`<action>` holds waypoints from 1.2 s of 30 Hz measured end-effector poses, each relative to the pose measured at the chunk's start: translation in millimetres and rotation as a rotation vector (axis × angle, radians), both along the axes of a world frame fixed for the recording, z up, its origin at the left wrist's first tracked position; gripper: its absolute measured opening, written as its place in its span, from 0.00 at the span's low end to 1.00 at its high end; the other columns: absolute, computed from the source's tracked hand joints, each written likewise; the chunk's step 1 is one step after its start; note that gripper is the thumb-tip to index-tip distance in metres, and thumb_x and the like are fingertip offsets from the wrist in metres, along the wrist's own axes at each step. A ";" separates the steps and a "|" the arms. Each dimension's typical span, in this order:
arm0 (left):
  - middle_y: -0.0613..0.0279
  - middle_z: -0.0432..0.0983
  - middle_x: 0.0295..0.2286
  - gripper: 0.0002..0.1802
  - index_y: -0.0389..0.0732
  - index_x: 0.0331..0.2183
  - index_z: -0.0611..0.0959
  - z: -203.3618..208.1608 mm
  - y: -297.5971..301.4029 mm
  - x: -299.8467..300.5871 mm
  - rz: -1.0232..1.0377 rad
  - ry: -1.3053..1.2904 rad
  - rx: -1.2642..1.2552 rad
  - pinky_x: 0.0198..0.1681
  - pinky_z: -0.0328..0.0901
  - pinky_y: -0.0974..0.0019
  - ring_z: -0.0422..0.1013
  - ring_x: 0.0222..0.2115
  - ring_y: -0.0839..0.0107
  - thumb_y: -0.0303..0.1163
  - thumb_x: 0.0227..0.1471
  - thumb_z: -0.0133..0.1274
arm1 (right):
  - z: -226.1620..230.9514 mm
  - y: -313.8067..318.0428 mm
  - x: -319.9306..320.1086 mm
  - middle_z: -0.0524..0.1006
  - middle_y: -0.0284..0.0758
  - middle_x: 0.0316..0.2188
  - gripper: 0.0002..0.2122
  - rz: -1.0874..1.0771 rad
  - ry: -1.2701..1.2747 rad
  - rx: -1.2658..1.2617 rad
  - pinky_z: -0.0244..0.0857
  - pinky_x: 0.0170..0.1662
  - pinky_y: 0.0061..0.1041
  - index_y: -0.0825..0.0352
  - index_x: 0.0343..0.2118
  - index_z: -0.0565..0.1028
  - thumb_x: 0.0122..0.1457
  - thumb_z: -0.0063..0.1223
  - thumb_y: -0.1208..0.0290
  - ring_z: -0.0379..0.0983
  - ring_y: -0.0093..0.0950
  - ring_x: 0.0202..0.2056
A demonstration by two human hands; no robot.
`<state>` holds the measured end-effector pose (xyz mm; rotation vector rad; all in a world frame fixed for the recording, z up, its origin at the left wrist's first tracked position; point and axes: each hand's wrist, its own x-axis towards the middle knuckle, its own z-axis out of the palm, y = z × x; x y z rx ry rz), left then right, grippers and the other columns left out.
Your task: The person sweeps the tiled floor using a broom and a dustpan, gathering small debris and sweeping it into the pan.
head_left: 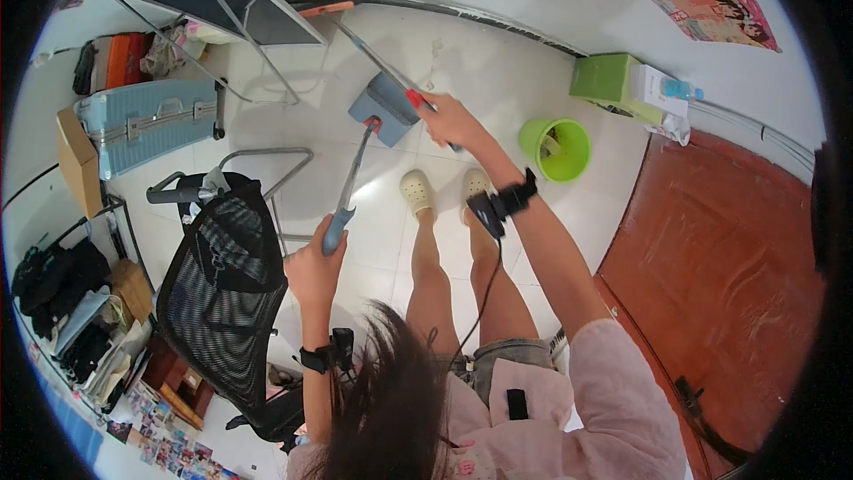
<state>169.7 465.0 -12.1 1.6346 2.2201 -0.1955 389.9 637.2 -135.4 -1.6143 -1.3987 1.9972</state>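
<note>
My left hand (313, 271) is closed round the blue-grey handle of a long-handled dustpan (397, 131), whose grey pan rests on the tiled floor in front of my feet. In my right hand (451, 122) is the handle of a broom, gripped near its red collar. Its metal pole (369, 52) slants away to the far left, passing above the dustpan. The orange broom head (327, 9) lies at the foot of the far wall, beside the dark panel's corner. Both hands are apart from each other, and a black band circles each wrist.
A black mesh chair (227, 276) stands close on my left, with a light-blue suitcase (155, 127) beyond it. A lime-green bin (558, 149) holding some rubbish is to the right, before a green box (604, 80). A red-brown door (720, 293) is at right. A metal-legged frame (267, 62) stands far left.
</note>
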 end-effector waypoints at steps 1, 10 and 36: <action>0.52 0.69 0.13 0.18 0.53 0.38 0.78 -0.5 1.0 0.8 0.005 -0.020 -0.007 0.18 0.64 0.61 0.69 0.16 0.57 0.44 0.41 0.54 | -6.1 17.3 -9.5 0.68 0.38 0.08 0.14 0.052 -0.029 0.066 0.62 0.19 0.27 0.73 0.32 0.70 0.50 0.38 0.66 0.67 0.28 0.12; 0.56 0.69 0.11 0.18 0.50 0.37 0.78 -8.1 -2.2 0.1 0.013 -0.058 -0.007 0.17 0.63 0.63 0.69 0.13 0.60 0.43 0.40 0.55 | -83.9 115.0 -109.8 0.72 0.42 0.11 0.08 0.252 -0.166 0.121 0.66 0.28 0.30 0.72 0.11 0.72 0.39 0.44 0.74 0.73 0.38 0.22; 0.54 0.70 0.11 0.19 0.50 0.37 0.77 -2.5 3.2 6.9 -0.004 -0.038 0.008 0.17 0.62 0.61 0.69 0.13 0.58 0.45 0.41 0.54 | -59.0 45.3 35.3 0.61 0.30 0.09 0.21 -0.133 -0.016 -0.317 0.50 0.10 0.17 0.57 0.51 0.63 0.52 0.43 0.70 0.55 0.18 0.09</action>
